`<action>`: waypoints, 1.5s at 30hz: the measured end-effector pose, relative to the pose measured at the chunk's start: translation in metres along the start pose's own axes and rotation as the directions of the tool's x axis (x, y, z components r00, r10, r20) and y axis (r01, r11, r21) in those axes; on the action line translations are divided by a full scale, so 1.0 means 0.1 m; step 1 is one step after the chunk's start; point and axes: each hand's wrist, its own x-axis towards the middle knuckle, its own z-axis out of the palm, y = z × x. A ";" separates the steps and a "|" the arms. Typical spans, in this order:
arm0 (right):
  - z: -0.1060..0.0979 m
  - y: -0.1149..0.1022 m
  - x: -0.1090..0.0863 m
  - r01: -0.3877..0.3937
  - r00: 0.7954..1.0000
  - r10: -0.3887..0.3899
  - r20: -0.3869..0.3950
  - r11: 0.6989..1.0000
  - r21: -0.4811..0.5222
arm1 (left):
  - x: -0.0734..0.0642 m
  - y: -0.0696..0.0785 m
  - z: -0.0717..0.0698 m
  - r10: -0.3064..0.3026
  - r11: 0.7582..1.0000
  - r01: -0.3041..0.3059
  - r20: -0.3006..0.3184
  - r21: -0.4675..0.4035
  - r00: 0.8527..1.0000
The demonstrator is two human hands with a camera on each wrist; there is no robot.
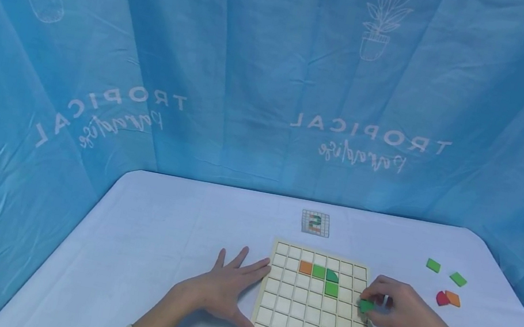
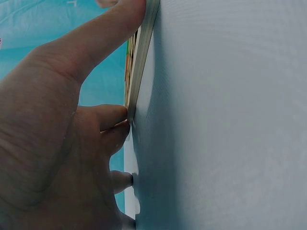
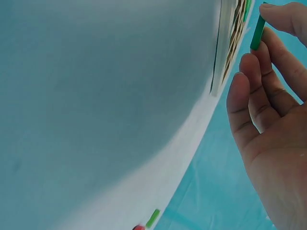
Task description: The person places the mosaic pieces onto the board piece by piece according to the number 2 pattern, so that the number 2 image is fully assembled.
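A wooden grid board [image 1: 286, 325] lies on the white table. On its upper rows sit an orange square tile [image 1: 305, 267], a green square tile [image 1: 319, 272], a dark green tile with one rounded corner [image 1: 332, 276] and, below that, another green square tile. My left hand [image 1: 231, 289] has its fingers spread, with thumb and fingertips touching the board's left edge. Over the board's right edge, my right hand [image 1: 399, 309] pinches a dark green tile [image 3: 258, 33] between thumb and fingers, raised above the board in the right wrist view.
Behind the board lies a small pattern card [image 1: 316, 223] with a gridded figure. To the right are two loose green tiles [image 1: 433, 265], a red tile [image 1: 442, 299] and an orange tile [image 1: 453, 298]. A blue printed curtain [image 1: 257, 69] hangs behind the table.
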 end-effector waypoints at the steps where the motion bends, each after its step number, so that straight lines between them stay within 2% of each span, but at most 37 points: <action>1: 0.00 -0.01 0.01 0.011 1.000 -0.011 0.004 1.000 0.008 | 0.00 0.00 0.00 0.000 1.000 0.000 0.000 -0.002 1.000; 12: 0.12 -0.06 0.14 0.020 0.999 -0.023 0.035 0.997 0.074 | 0.00 0.01 0.00 -0.013 1.000 0.013 0.004 0.001 1.000; 21: 0.21 -0.12 0.23 0.100 0.994 -0.105 0.032 0.985 0.141 | 0.00 0.02 -0.01 -0.006 1.000 0.006 0.002 0.003 1.000; 28: 0.26 -0.19 0.29 0.087 0.993 -0.097 0.071 0.988 0.128 | 0.01 0.02 0.00 0.004 1.000 -0.004 0.001 0.000 1.000; 36: 0.30 -0.23 0.35 0.120 0.987 -0.129 0.097 0.988 0.102 | 0.00 0.02 -0.01 0.013 1.000 -0.013 0.003 -0.004 1.000; 45: 0.32 -0.26 0.37 0.129 0.986 -0.138 0.099 0.988 0.087 | 0.00 0.01 -0.01 0.021 1.000 -0.021 -0.005 -0.004 1.000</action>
